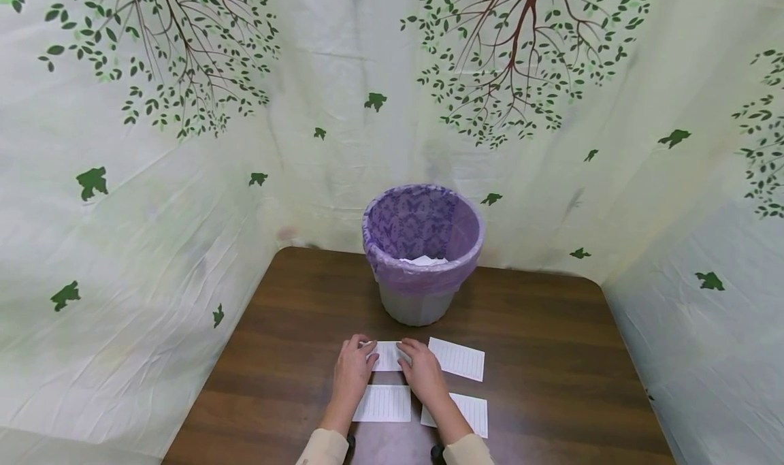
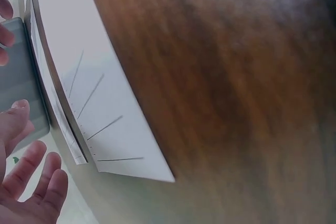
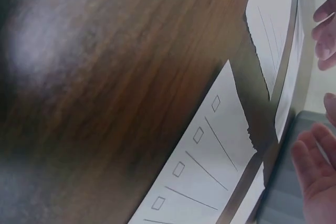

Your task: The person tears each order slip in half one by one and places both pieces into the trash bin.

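Four-cornered pieces of white lined paper lie in two rows on the table. My left hand [image 1: 353, 370] is at the left edge of the back-left piece [image 1: 387, 357], and my right hand [image 1: 424, 370] is at its right edge. Fingers of both hands look relaxed and slightly bent in the wrist views, with no paper gripped between them. Nearer me lies the front-left piece [image 1: 382, 404]. My right forearm partly covers the front-right piece [image 1: 471, 414]. The back-right piece [image 1: 458, 359] sits askew. Jagged torn edges show on the right-hand pieces [image 3: 210, 150] in the right wrist view.
Behind the papers stands a grey bin [image 1: 416, 305] with a purple liner [image 1: 422, 271] over its rim; white paper [image 1: 424, 261] lies inside. The brown wooden table [image 1: 551, 356] meets a leaf-printed curtain [image 1: 343, 158] at the back and sides.
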The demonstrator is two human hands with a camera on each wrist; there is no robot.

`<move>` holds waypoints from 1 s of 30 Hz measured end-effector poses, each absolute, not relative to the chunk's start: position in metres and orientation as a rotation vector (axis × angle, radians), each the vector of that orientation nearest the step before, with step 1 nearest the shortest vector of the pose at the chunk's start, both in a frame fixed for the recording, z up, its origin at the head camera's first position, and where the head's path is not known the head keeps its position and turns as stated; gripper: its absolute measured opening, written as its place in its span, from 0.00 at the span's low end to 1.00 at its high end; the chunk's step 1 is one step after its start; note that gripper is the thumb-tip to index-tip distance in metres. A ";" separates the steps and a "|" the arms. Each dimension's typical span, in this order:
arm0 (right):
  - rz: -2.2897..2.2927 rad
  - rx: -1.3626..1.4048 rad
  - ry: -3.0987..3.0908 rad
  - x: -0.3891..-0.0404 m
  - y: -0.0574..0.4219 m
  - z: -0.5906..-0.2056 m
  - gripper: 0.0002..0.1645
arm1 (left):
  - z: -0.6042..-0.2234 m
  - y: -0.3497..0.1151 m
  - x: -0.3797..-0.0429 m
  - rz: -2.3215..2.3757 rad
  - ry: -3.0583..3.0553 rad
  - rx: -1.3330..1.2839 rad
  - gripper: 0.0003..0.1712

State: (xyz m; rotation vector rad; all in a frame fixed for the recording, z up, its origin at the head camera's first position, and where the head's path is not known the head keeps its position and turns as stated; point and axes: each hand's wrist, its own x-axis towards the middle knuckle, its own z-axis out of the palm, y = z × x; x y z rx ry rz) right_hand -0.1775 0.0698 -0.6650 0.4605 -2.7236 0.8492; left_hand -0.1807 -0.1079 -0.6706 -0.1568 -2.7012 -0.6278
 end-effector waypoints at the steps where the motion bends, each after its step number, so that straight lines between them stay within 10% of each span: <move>1: 0.836 0.466 -2.723 -0.178 0.069 -0.665 0.19 | -0.671 -0.108 -0.181 -0.629 -2.699 -0.157 0.16; 30: 0.610 0.477 -2.853 -0.191 0.053 -0.673 0.23 | -0.679 -0.105 -0.197 -0.615 -2.844 -0.102 0.22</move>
